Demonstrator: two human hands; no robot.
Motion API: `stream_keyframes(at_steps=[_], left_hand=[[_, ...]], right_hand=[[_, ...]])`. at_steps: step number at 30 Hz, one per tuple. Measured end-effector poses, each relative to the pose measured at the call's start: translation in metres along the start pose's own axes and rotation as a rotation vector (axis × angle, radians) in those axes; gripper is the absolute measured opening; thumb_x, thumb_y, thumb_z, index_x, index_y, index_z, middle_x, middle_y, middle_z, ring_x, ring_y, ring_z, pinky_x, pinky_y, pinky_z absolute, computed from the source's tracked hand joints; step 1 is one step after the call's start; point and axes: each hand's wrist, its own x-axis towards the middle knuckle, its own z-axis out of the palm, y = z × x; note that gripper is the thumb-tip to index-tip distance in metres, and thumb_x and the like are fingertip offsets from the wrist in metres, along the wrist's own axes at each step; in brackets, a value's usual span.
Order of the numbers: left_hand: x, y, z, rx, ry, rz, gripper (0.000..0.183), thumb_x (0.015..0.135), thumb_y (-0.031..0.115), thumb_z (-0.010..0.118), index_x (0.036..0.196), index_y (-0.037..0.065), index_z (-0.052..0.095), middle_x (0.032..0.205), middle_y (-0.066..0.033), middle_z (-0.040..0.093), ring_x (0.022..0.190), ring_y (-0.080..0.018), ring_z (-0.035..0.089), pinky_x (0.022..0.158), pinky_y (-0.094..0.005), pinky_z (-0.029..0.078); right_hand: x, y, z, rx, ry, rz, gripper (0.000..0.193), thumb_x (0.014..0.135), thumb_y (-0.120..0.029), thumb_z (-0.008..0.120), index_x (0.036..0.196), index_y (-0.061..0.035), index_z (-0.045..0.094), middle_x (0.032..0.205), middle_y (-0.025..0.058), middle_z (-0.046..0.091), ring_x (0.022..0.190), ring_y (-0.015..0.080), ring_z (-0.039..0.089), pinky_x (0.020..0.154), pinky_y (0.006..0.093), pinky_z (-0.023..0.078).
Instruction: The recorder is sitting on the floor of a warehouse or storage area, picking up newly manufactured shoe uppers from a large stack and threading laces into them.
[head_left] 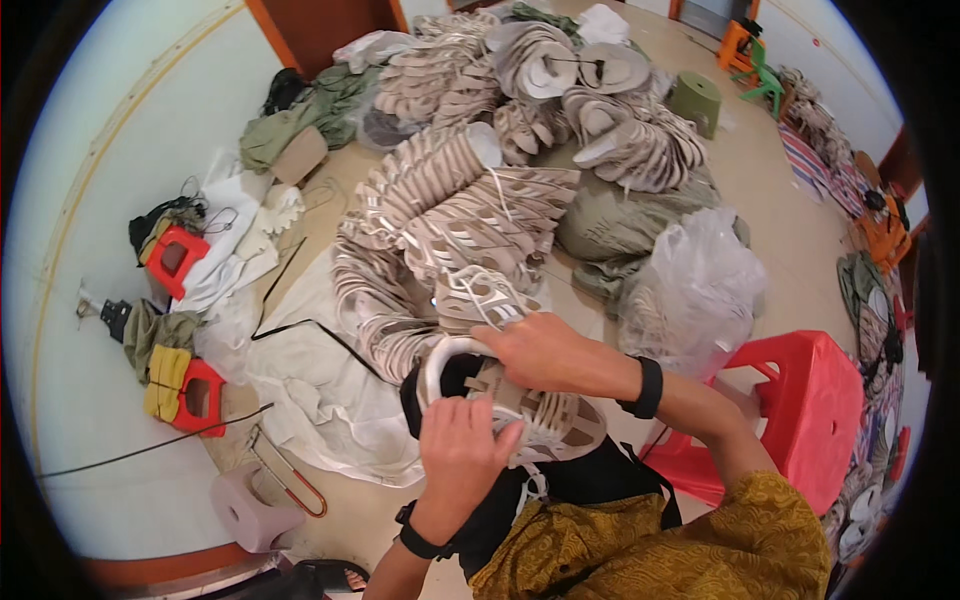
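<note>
A beige and white sneaker upper [572, 422] with laces lies over my lap, its dark-lined opening turned to the left. My left hand [462, 450] is closed on the near edge of its collar. My right hand [548, 352] is closed at the far edge of the padded white collar [436, 368], fingertips partly hidden. Just beyond the right hand, another laced upper [478, 296] rests against the pile. Stacks of nested beige uppers [485, 222] spread across the floor in front of me.
A red plastic stool [822, 420] stands at my right, beside a clear plastic bag [695, 285]. White sheeting [325, 400] covers floor at the left, near a pink spool [252, 508] and a metal rod frame [290, 478]. Green cloth sacks [630, 225] lie among the stacks.
</note>
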Motion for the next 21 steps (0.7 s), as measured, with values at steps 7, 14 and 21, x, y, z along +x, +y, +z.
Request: stream_keyframes(at_steps=[7, 14, 21], left_hand=[[-0.003, -0.008, -0.002, -0.124, -0.103, 0.047, 0.024, 0.069, 0.02, 0.074, 0.066, 0.008, 0.054, 0.058, -0.0061, 0.046, 0.06, -0.0242, 0.048, 0.059, -0.0353, 0.039], [-0.025, -0.018, -0.018, -0.306, -0.213, 0.092, 0.018, 0.067, 0.013, 0.074, 0.073, 0.004, 0.059, 0.063, -0.0105, 0.05, 0.065, -0.0301, 0.05, 0.06, -0.0397, 0.041], [-0.02, -0.023, -0.01, -0.277, -0.213, 0.054, 0.015, 0.073, 0.009, 0.069, 0.082, 0.004, 0.058, 0.071, -0.0112, 0.052, 0.071, -0.0318, 0.05, 0.064, -0.0401, 0.041]], right_hand=[[-0.01, 0.015, 0.0, 0.002, 0.042, -0.01, 0.044, 0.066, -0.007, 0.058, 0.111, -0.0048, 0.056, 0.069, 0.0165, 0.062, 0.064, 0.0337, 0.062, 0.058, 0.0434, 0.049], [-0.01, 0.039, 0.005, 0.106, 0.135, 0.053, 0.039, 0.067, -0.01, 0.058, 0.106, -0.0149, 0.062, 0.072, 0.0129, 0.064, 0.066, 0.0319, 0.063, 0.061, 0.0429, 0.049], [-0.024, 0.014, -0.004, 0.199, 0.396, -0.227, 0.036, 0.064, -0.012, 0.064, 0.1, -0.0109, 0.062, 0.087, 0.0088, 0.063, 0.081, 0.0273, 0.061, 0.068, 0.0383, 0.049]])
